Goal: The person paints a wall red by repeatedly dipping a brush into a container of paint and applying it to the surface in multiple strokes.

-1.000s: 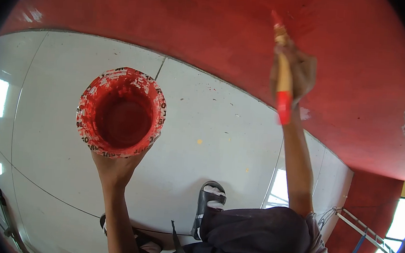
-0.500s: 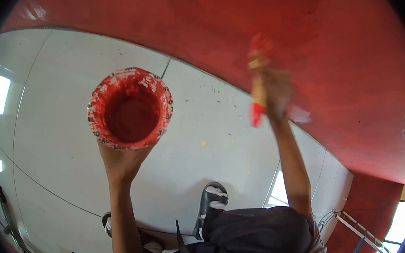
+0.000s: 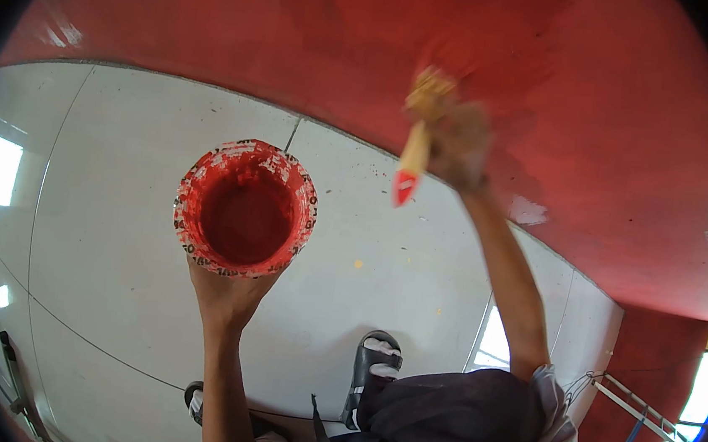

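My left hand grips a paint-smeared cup from below, its fingers hidden behind it. Red paint lies inside, and dried red and white smears cover the printed rim. On the right, my right hand is closed around a paintbrush with a wooden handle and a red end. Its bristles, blurred by motion, meet or nearly meet the red wall; contact is hard to make out.
Pale floor tiles with a few paint specks run up to the wall's base. A sandal on my foot is below the cup's right side. A ladder stands at the far right; a dark pole lies at lower left.
The paintbrush and my right hand have shifted left along the wall. In the view, the cup in my left hand sits slightly lower and further right.
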The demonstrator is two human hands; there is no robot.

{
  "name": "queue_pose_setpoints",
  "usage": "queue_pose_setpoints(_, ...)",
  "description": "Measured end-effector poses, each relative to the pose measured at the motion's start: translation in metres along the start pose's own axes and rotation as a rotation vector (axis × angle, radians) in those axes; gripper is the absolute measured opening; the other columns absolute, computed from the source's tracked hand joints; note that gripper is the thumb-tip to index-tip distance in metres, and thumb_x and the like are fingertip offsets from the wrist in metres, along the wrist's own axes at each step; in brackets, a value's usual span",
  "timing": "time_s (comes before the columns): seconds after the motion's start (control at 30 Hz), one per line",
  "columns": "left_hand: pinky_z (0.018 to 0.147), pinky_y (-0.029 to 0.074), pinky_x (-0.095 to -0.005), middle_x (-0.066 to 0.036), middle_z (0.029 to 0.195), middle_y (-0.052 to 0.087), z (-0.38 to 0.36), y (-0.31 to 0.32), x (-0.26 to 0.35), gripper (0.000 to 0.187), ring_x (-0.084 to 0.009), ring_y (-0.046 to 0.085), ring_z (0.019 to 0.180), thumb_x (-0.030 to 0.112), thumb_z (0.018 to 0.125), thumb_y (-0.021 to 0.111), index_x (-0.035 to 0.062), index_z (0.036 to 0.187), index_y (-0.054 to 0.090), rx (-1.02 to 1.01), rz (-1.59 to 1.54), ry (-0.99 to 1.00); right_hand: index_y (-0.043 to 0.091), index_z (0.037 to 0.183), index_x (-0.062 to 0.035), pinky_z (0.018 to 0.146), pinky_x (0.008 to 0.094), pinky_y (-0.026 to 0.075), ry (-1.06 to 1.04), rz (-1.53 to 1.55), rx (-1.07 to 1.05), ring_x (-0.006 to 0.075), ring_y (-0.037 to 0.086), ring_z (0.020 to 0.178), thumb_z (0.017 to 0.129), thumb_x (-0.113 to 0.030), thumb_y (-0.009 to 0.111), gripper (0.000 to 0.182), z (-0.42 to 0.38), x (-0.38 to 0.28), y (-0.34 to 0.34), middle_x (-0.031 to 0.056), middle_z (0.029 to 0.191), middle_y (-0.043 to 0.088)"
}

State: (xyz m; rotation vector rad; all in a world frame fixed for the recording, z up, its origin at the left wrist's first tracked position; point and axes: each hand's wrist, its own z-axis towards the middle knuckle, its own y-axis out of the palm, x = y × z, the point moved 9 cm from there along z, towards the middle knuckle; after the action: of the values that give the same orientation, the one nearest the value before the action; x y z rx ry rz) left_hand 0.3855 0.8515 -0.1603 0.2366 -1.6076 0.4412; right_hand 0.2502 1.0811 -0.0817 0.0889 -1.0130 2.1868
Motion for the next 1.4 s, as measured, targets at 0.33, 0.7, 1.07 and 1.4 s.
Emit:
queue_pose_setpoints(0.33,0.084,0.051,-0.0330,-0.008,0.107,0.062,-0.006,-0.007,-0.007,0.063,-0.0197,0.060,0.097,0.014,0.060,0.086,0.0034,0.113,0.055,0.036,-0.015,-0.028,0.066,0.104,-0.0089,0.057,0.0293,0.044,0.006,0.067,0.265,0.0186,0.054,0.069,0.068,-0.004,0.070,0.036,0.058,0.048,-0.072,0.0009,0.087,0.064)
queue_pose_setpoints(0.7,0.083,0.050,-0.0316,-0.005,0.100,0.064,-0.007,0.002,0.010,0.055,-0.0177,0.061,0.091,0.006,0.061,0.082,0.0040,0.110,0.057,0.012,-0.016,0.036,0.066,0.097,-0.0295,0.054,0.0234,0.045,-0.029,0.047,-0.084,0.0100,0.055,0.092,0.073,-0.010,0.066,0.031,0.015,-0.012,0.008,-0.0130,0.101,0.059)
queue_pose_setpoints(1.07,0.086,0.051,-0.0345,-0.009,0.111,0.060,0.000,-0.015,0.000,0.068,-0.0208,0.060,0.101,0.012,0.058,0.087,0.0025,0.116,0.053,0.040,-0.044,-0.005,0.067,0.098,-0.0238,0.055,0.0216,0.048,-0.121,0.173,-0.195,0.0123,0.054,0.081,0.080,-0.007,0.060,0.026,0.017,-0.037,0.060,-0.0102,0.098,0.062)
queue_pose_setpoints(1.4,0.085,0.050,-0.0332,-0.006,0.108,0.063,0.005,-0.004,0.012,0.063,-0.0197,0.061,0.098,0.011,0.058,0.085,0.0051,0.114,0.056,0.072,-0.086,0.032,0.068,0.099,-0.0167,0.059,0.0260,0.046,-0.101,-0.132,0.238,0.0139,0.052,0.082,0.081,-0.015,0.063,0.019,0.141,0.019,-0.015,-0.0027,0.092,0.060)
